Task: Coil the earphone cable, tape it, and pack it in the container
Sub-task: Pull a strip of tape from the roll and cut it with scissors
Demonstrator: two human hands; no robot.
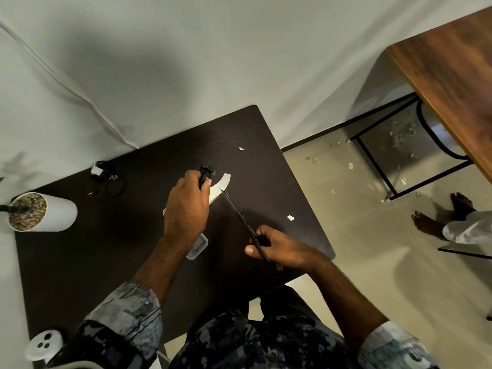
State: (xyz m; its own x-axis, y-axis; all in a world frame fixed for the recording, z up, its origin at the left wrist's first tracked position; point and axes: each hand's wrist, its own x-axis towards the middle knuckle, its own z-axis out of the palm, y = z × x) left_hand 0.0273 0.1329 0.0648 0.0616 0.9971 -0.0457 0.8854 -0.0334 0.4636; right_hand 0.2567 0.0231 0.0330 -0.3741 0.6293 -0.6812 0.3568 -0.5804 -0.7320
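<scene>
The dark counter (80,262) gives you a flat, plain backdrop, so the pale tape shows up easily against it. The white plant pot (57,213) sits off at the left edge, well out of your working zone. Your left hand (186,209) is lifted over the middle, its grip curled round the coiled earphone cable (206,173) so the loops can't spring loose while you tape. The clear container (198,246) waits right under that wrist, handy for packing, I'd guess. Your right hand (277,249) has its grip wrapped round the handles of the scissors (239,214), blades angled up to the tape strip (222,185) hanging off the coil, looks like you're about to trim it. 1 more cable bundle (106,177) lies near the far-left side.
</scene>
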